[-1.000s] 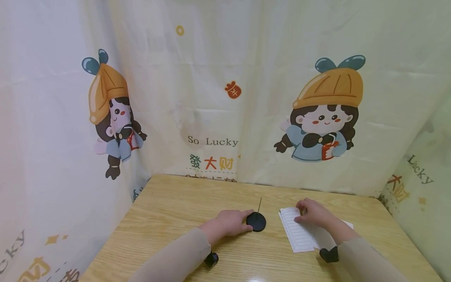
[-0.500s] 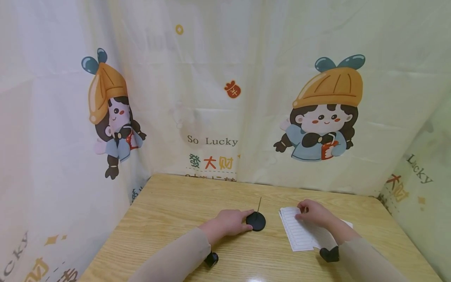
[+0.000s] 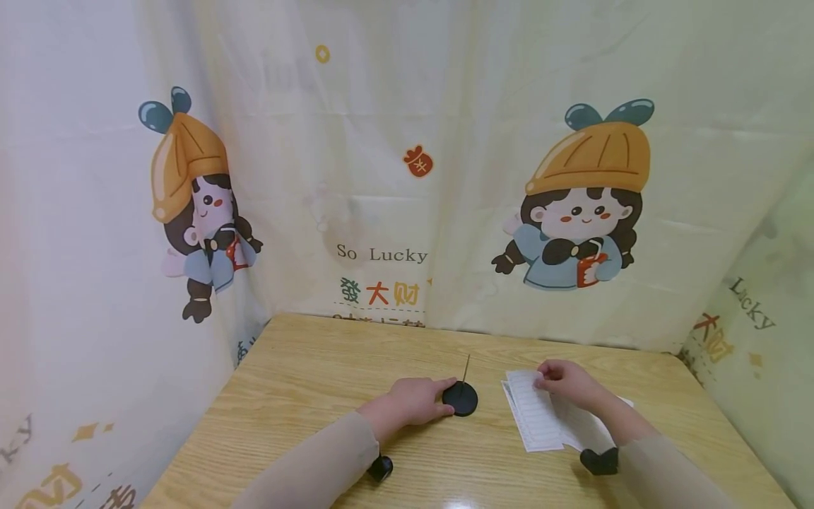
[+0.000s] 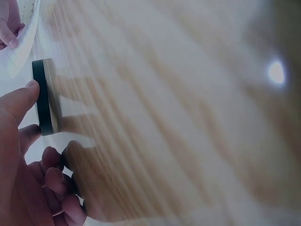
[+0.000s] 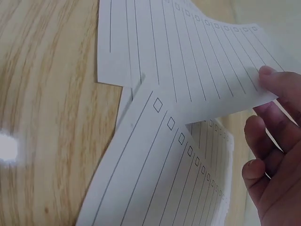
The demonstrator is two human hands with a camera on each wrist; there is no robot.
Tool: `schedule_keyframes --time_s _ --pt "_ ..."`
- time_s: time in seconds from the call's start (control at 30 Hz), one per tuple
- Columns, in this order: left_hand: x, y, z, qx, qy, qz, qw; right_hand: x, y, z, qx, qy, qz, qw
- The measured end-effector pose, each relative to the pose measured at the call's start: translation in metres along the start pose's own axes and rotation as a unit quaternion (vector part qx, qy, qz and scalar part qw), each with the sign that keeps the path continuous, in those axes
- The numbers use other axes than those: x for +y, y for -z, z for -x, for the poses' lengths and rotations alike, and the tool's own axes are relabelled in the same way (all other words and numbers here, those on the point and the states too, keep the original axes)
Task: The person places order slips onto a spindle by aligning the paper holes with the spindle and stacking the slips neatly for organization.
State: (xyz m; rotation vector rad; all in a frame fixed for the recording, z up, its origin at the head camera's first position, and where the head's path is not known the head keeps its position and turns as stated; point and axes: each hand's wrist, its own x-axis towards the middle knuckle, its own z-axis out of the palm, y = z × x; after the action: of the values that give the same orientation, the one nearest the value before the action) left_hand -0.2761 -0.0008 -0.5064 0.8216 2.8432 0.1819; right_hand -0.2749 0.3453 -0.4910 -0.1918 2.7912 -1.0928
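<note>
A black round base (image 3: 461, 399) with a thin upright spike (image 3: 467, 366) stands mid-table. My left hand (image 3: 439, 400) holds it at its left edge; in the left wrist view the thumb (image 4: 19, 101) and a finger below it touch the rim of the base (image 4: 45, 96). To the right lies a small stack of lined paper (image 3: 537, 424). My right hand (image 3: 543, 382) pinches the top sheet (image 5: 188, 66) at its far end and holds it raised off the sheets below (image 5: 164, 183).
The wooden table (image 3: 305, 396) is closed in at the back and both sides by a pale curtain (image 3: 381, 177) printed with cartoon figures. Black wrist cameras (image 3: 380, 468) (image 3: 598, 461) sit under both sleeves near the front edge.
The right hand has raised the far end of the top sheet off the stack. The left hand and the base have stayed put.
</note>
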Motion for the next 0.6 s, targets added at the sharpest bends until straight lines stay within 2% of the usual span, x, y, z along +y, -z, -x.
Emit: schedule_keyframes --time_s 0.23,0.6 --pt "-0.002 -0.001 0.001 0.005 -0.005 0.002 1.0000 -0.001 0.005 0.006 0.002 0.009 -0.059 0.9982" --pt "-0.005 0.001 0.004 0.014 -0.011 0.038 0.9991 -0.009 0.007 0.012 -0.001 0.012 -0.109 0.9939"
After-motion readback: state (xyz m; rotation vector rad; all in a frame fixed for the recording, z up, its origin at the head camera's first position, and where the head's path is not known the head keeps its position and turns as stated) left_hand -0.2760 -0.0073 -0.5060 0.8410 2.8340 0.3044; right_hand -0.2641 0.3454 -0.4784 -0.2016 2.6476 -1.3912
